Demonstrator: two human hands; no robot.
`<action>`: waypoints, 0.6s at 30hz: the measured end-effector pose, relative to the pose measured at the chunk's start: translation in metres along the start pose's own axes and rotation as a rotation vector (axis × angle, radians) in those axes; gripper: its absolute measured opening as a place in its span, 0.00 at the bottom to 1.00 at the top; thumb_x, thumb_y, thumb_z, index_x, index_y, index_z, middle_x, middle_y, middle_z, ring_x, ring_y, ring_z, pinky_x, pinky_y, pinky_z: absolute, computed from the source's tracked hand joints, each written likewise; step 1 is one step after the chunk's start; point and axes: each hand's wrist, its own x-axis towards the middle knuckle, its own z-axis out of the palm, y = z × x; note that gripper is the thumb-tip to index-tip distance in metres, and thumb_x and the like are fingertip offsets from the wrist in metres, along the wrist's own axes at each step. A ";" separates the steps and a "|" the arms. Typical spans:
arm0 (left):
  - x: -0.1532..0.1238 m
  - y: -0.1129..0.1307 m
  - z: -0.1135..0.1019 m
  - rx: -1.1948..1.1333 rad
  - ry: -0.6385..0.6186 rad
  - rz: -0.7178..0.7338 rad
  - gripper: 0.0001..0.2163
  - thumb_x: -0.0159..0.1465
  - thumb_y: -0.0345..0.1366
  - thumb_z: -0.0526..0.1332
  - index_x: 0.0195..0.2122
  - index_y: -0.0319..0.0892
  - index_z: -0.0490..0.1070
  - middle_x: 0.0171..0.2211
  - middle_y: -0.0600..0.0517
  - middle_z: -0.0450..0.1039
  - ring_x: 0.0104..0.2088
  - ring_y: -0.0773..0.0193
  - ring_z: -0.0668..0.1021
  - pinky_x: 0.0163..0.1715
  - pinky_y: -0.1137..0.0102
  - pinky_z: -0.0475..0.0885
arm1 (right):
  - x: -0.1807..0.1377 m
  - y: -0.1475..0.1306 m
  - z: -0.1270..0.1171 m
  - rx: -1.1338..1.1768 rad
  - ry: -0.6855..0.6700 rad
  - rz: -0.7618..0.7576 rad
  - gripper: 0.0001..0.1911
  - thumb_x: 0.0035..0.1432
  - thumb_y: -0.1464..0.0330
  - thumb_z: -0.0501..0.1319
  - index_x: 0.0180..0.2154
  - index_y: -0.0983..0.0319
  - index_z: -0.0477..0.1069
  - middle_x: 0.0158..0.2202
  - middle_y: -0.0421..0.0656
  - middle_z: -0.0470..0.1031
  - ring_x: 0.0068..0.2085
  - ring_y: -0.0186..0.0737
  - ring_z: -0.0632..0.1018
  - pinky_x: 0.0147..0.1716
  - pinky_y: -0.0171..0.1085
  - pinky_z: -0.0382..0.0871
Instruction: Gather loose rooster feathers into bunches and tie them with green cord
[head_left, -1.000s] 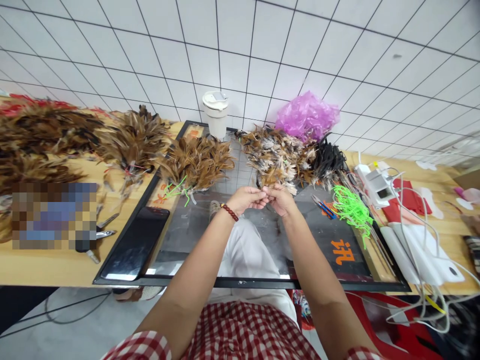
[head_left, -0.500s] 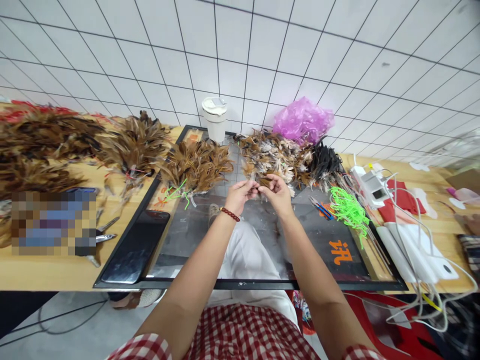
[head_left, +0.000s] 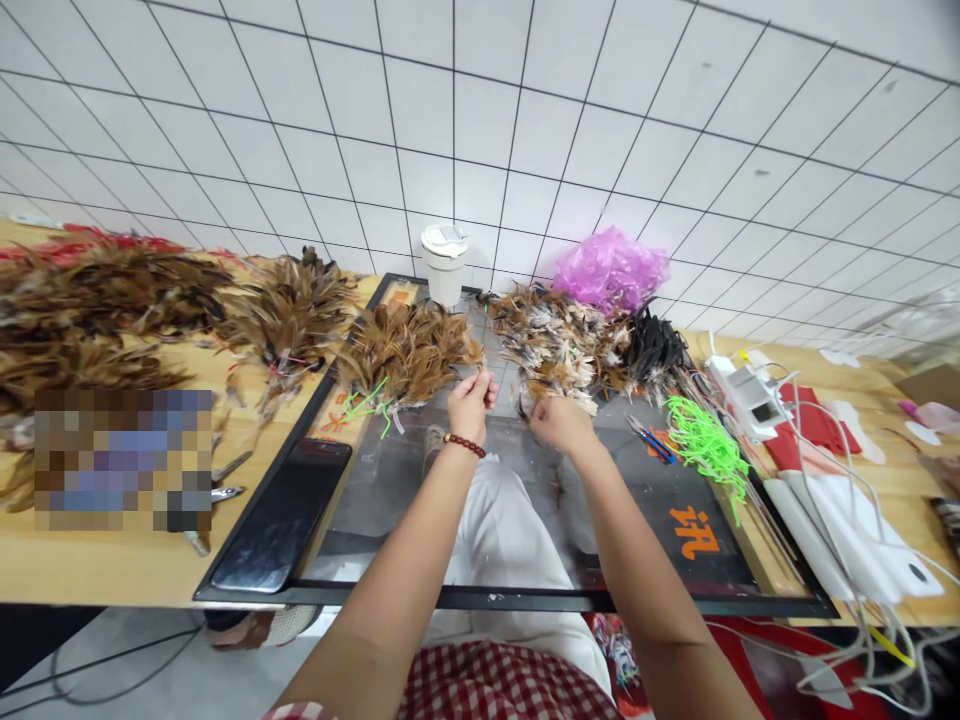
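Observation:
My left hand [head_left: 471, 408], with a beaded bracelet at the wrist, is closed with thumb and fingers pinched together. A brown feather [head_left: 475, 352] stands up from its fingertips, beside the bundle of brown feathers [head_left: 412, 345]. Green ties [head_left: 367, 398] show at that bundle's near edge. My right hand [head_left: 562, 424] is closed, knuckles up, at the near edge of a loose heap of brown and white feathers [head_left: 559, 350]. Dark wisps show by its fingertips, but what the fingers hold is hidden. Both hands are above a dark glass panel [head_left: 352, 520].
A lidded white cup [head_left: 444, 265] and a pink plastic bag [head_left: 611, 268] stand by the tiled wall. Black feathers [head_left: 656, 345], blue-handled snips [head_left: 651, 440] and green ties [head_left: 705, 445] lie right. A phone [head_left: 285, 515] lies left, near more feathers [head_left: 289, 305]. White cables [head_left: 855, 490] trail over the right edge.
My hands, close together before, have parted. The left has moved slightly left with the feather; the right has turned knuckles up and curled closed. The whole view has shifted slightly.

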 end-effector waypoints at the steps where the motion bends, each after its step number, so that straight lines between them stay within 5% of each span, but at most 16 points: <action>1: 0.000 0.000 0.000 -0.017 0.007 -0.004 0.14 0.48 0.41 0.70 0.29 0.36 0.72 0.19 0.56 0.70 0.18 0.76 0.67 0.18 0.78 0.59 | -0.003 0.004 -0.003 -0.007 0.018 0.030 0.09 0.54 0.67 0.57 0.33 0.59 0.76 0.37 0.46 0.78 0.39 0.42 0.77 0.33 0.34 0.62; 7: 0.002 0.000 -0.002 -0.073 0.007 -0.014 0.15 0.46 0.41 0.71 0.29 0.35 0.73 0.19 0.54 0.70 0.18 0.75 0.68 0.19 0.77 0.60 | 0.003 -0.020 -0.010 0.065 0.136 0.000 0.16 0.58 0.57 0.55 0.39 0.58 0.75 0.40 0.47 0.78 0.41 0.43 0.77 0.36 0.35 0.65; 11: 0.003 0.000 -0.002 -0.080 0.009 -0.011 0.15 0.46 0.41 0.71 0.29 0.35 0.73 0.20 0.55 0.70 0.18 0.76 0.69 0.20 0.77 0.60 | 0.027 -0.045 -0.003 0.039 0.080 0.074 0.17 0.57 0.59 0.57 0.39 0.63 0.76 0.42 0.54 0.78 0.43 0.49 0.78 0.39 0.39 0.66; 15: 0.002 -0.001 -0.001 -0.062 0.010 -0.023 0.16 0.46 0.41 0.71 0.29 0.35 0.73 0.20 0.55 0.71 0.18 0.76 0.69 0.19 0.77 0.60 | 0.035 -0.034 0.002 0.142 0.023 0.089 0.12 0.57 0.69 0.55 0.35 0.64 0.76 0.39 0.55 0.78 0.42 0.48 0.78 0.39 0.39 0.66; 18: -0.001 -0.001 0.000 -0.029 -0.028 -0.033 0.15 0.46 0.40 0.71 0.29 0.35 0.73 0.20 0.54 0.71 0.18 0.75 0.69 0.19 0.77 0.61 | 0.026 -0.019 0.007 0.433 0.192 0.010 0.11 0.58 0.66 0.54 0.33 0.62 0.74 0.35 0.48 0.78 0.37 0.42 0.77 0.37 0.37 0.65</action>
